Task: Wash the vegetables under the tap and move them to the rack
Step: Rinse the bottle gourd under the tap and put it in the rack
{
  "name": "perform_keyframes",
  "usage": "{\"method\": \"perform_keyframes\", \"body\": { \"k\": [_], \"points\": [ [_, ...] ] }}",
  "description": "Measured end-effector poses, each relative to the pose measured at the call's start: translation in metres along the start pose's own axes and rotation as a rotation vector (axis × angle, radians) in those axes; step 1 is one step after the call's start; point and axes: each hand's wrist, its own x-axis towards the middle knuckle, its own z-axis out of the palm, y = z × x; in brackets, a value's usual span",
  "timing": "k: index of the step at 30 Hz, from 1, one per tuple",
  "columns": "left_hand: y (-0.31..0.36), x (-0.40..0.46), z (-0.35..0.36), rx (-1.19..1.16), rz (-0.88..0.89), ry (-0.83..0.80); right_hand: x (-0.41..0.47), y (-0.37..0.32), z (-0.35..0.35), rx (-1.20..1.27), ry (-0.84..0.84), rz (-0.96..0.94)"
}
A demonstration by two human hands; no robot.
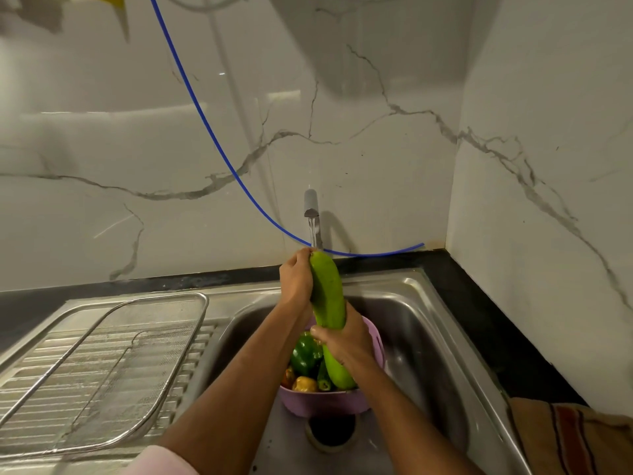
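A long light-green gourd (329, 299) stands nearly upright over the sink, its top end under water running from the tap (311, 207). My left hand (296, 279) grips the gourd's upper part. My right hand (344, 341) grips it lower down. Below, a purple basket (325, 404) in the sink (418, 323) holds a green capsicum (305, 353), a yellow capsicum (304, 384) and other vegetables, partly hidden by my arms. A wire mesh rack (113, 365) lies on the drainboard to the left.
A blue tube (205, 121) hangs down across the marble wall to the counter behind the tap. A striped cloth (568, 437) lies on the dark counter at the right front. The sink drain (330, 431) is just in front of the basket.
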Motion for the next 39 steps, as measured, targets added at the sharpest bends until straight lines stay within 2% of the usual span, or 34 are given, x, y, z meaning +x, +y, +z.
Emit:
{"method": "perform_keyframes", "body": {
  "k": [4, 7, 9, 14, 18, 20, 25, 27, 29, 31, 35, 37, 39],
  "points": [
    [-0.002, -0.003, 0.000, -0.082, -0.103, -0.055, 0.005, 0.002, -0.002, 0.031, -0.016, 0.031],
    [-0.014, -0.003, -0.005, 0.110, 0.044, -0.148, 0.005, 0.002, 0.002, 0.046, -0.067, 0.079],
    [-0.017, -0.002, -0.007, 0.185, 0.113, -0.127, 0.003, 0.001, 0.003, 0.040, -0.080, 0.095],
    [-0.010, -0.001, -0.001, 0.055, 0.159, 0.027, -0.002, -0.003, 0.008, 0.005, -0.051, 0.075],
    [0.003, 0.008, 0.003, 0.111, 0.056, -0.003, -0.001, -0.003, 0.001, 0.041, -0.008, 0.043],
    [0.013, 0.013, 0.000, 0.194, 0.015, -0.089, 0.002, -0.007, -0.002, 0.116, -0.101, 0.092],
    [0.029, 0.027, -0.021, 0.259, 0.057, -0.596, -0.003, -0.015, -0.002, 0.354, -0.429, 0.226],
    [0.024, 0.036, -0.031, 0.256, 0.027, -0.650, -0.006, -0.016, -0.003, 0.352, -0.461, 0.243],
    [0.011, 0.040, -0.034, 0.328, 0.004, -0.519, -0.004, -0.014, 0.003, 0.271, -0.361, 0.251],
    [-0.006, 0.035, -0.027, 0.410, 0.058, -0.272, -0.002, -0.012, 0.010, 0.084, -0.175, 0.223],
    [-0.047, 0.013, -0.006, 0.278, 0.207, 0.079, -0.004, -0.007, 0.012, -0.133, -0.024, 0.131],
    [-0.053, 0.011, -0.002, 0.286, 0.234, 0.125, -0.003, -0.006, 0.006, -0.130, -0.033, 0.094],
    [-0.046, 0.019, -0.002, 0.336, 0.173, 0.061, -0.002, -0.007, -0.003, -0.027, -0.164, 0.129]
  ]
}}
